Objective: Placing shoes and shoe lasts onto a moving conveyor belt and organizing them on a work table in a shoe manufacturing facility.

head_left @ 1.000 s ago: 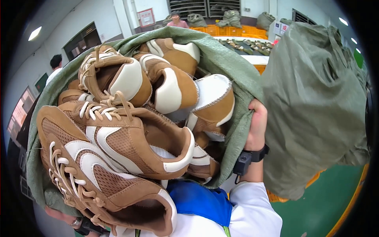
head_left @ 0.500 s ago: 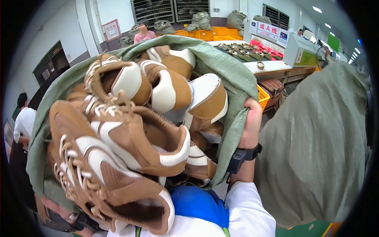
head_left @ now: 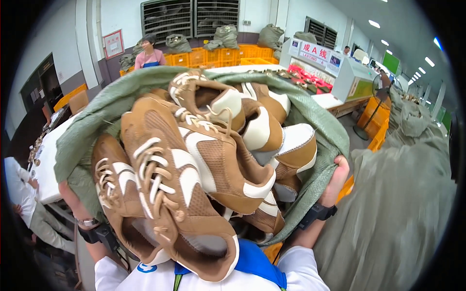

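Note:
I hold a green woven sack (head_left: 318, 131) against my chest, packed with several brown and white laced shoe uppers (head_left: 204, 160). My right hand (head_left: 337, 177) grips the sack's right rim, with a black band on the wrist. My left hand (head_left: 70, 196) is mostly hidden behind the sack's left side and grips it from below; only the wrist, with a watch and a black band, shows. One upper (head_left: 165, 194) juts toward me, its opening near my collar.
A large grey-green sack (head_left: 403, 208) stands at my right. Behind are orange crates (head_left: 218, 56) with stuffed sacks on top, a person in a pink top (head_left: 149, 53), a machine and worktable (head_left: 340, 87). Another person in white (head_left: 19, 194) stands by a table at my left.
My view has swung right and the sack has risen and tilted, with the shoe uppers shifting toward me. My left wrist has come into sight. Both hands keep their hold.

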Demonstrator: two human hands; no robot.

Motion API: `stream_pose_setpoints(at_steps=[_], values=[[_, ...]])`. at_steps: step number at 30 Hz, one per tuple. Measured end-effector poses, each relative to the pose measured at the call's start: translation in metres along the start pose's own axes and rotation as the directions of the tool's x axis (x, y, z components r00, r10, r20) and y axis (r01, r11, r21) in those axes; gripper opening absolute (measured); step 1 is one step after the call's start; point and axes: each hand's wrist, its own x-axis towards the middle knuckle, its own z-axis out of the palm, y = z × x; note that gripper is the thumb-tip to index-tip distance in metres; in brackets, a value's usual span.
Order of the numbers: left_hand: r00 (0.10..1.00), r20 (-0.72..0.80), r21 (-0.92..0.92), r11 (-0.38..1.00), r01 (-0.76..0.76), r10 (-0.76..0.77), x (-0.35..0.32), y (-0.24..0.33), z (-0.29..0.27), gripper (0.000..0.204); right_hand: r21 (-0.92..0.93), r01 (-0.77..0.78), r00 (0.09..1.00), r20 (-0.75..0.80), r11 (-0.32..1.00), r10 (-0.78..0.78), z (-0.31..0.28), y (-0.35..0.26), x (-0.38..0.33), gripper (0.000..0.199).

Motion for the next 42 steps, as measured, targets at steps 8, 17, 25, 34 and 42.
stream_pose_setpoints(at_steps=[8, 17, 25, 34, 42], values=[[0.982, -0.19, -0.126, 0.992, -0.004, -0.02, 0.001, 0.01, -0.01, 0.047, -0.122, 0.006, 0.999, 0.041, 0.993, -0.001, 0.048, 0.018, 0.002, 0.04], [0.958, -0.257, -0.351, 0.936, 0.031, -0.128, -0.021, -0.053, -0.024, 0.044, -0.346, 0.035, 0.999, 0.023, 0.938, -0.029, 0.054, 0.0, 0.072, 0.04], [0.9, -0.222, -0.442, 0.862, 0.249, -0.374, -0.047, -0.054, 0.004, 0.048, -0.367, -0.111, 0.993, -0.013, 0.924, 0.114, 0.022, -0.024, 0.035, 0.039], [0.866, 0.024, -0.562, 0.71, 0.424, -0.499, -0.064, -0.043, 0.018, 0.053, -0.784, 0.185, 0.982, 0.178, 0.592, -0.07, -0.017, -0.141, -0.03, 0.044], [0.711, 0.259, -0.549, 0.506, 0.665, -0.654, -0.07, -0.074, 0.038, 0.041, -0.877, 0.422, 0.799, 0.479, -0.228, -0.363, -0.062, -0.197, -0.023, 0.034]])
